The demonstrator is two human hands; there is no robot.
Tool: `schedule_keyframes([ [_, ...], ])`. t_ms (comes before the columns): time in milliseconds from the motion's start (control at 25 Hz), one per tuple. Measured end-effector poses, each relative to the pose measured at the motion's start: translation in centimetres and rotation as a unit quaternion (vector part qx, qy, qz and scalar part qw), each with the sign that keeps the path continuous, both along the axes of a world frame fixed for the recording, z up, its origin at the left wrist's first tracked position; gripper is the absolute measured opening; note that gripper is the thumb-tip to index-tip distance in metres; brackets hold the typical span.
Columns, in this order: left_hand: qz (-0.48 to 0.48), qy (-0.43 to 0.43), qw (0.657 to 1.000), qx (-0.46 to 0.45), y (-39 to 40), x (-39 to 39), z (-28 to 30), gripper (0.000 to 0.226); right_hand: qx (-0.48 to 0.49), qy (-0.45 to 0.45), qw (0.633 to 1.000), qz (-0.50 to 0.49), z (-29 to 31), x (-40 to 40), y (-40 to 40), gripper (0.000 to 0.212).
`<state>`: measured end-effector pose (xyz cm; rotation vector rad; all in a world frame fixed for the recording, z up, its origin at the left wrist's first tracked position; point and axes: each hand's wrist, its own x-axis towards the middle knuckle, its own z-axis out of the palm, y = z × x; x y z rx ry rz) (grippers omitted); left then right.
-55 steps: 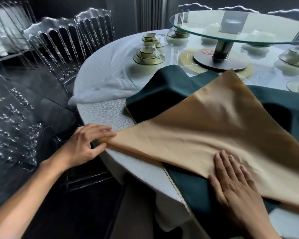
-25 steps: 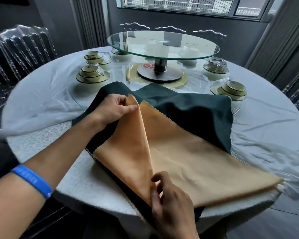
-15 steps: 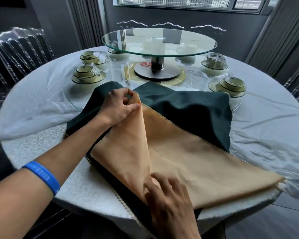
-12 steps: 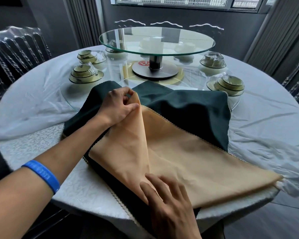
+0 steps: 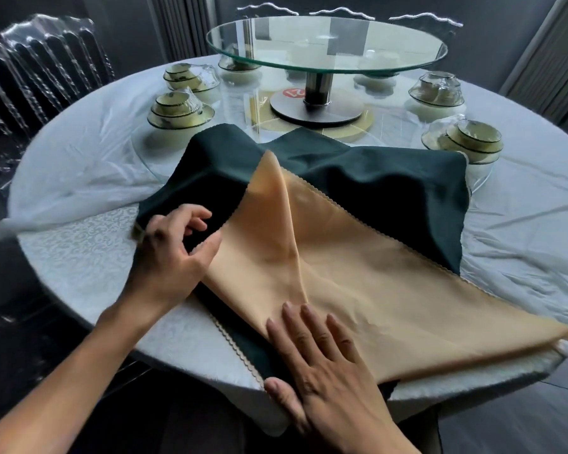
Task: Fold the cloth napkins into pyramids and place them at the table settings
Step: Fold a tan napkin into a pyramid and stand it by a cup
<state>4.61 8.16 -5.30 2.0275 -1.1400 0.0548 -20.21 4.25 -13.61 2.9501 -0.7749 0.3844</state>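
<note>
Round worktop (image 5: pixel 89 257), dim room; tan napkin (image 5: pixel 358 283) lies on green cloth (image 5: pixel 391 191) at near edge, left flap folded up. Right hand (image 5: pixel 325 365) spread flat, pinning fold; left hand (image 5: pixel 174 250) loosely curled, holding nothing; risk: flap springs open.

I see the tan napkin (image 5: pixel 358 283) lying on the dark green cloth (image 5: pixel 391 188) at the near edge of the round table (image 5: pixel 79 257). My right hand (image 5: pixel 325 381) presses flat on the napkin's near corner. My left hand (image 5: pixel 174 250), fingers loosely curled, touches the folded flap's left edge. The flap's tip points toward the glass turntable (image 5: pixel 325 40).
</note>
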Motion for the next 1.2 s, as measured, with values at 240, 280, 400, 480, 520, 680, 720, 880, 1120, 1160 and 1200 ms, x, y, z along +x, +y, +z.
schedule_keyframes([
  [240,-0.071,0.247,0.966,0.033,2.1,1.5,-2.2,0.033,0.003,0.017,1.0,0.011,0.3,-0.3,0.0,0.063],
  [280,-0.075,0.251,0.965,0.026,2.1,1.8,-2.1,0.034,0.006,0.016,1.0,0.008,0.3,-0.3,0.1,0.064],
  [400,-0.054,0.221,0.972,0.057,2.0,2.2,-2.3,0.032,0.019,0.023,1.0,-0.005,0.5,-0.2,0.3,0.068],
  [480,-0.03,0.182,0.979,0.082,2.0,2.3,-2.9,0.027,0.024,0.03,0.999,-0.01,0.7,-0.2,0.2,0.069],
  [520,-0.012,0.154,0.984,0.089,2.0,2.3,-3.0,0.026,0.026,0.033,0.999,-0.011,0.7,-0.2,0.2,0.07],
  [680,0.037,0.035,0.995,0.091,1.6,1.3,-3.1,0.029,0.023,0.048,0.999,-0.005,0.8,-0.2,0.3,0.064],
  [720,0.044,0.026,0.994,0.098,1.5,1.1,-3.1,0.03,0.022,0.051,0.998,-0.003,0.9,-0.3,0.3,0.062],
  [880,0.113,-0.102,0.981,0.121,2.1,0.3,-2.8,0.033,0.019,0.051,0.999,-0.002,1.0,-0.3,0.3,0.062],
  [1120,-0.217,-0.146,0.941,0.217,6.3,-7.8,-6.0,0.061,0.018,0.026,1.0,0.0,0.4,-0.3,0.2,0.073],
  [1160,-0.193,-0.136,0.937,0.257,6.8,-6.8,-6.2,0.068,0.015,0.026,1.0,0.0,0.3,-0.2,0.2,0.075],
  [1200,-0.156,-0.121,0.934,0.298,7.0,-5.2,-6.1,0.073,0.011,0.029,1.0,0.0,0.3,-0.2,0.2,0.076],
])
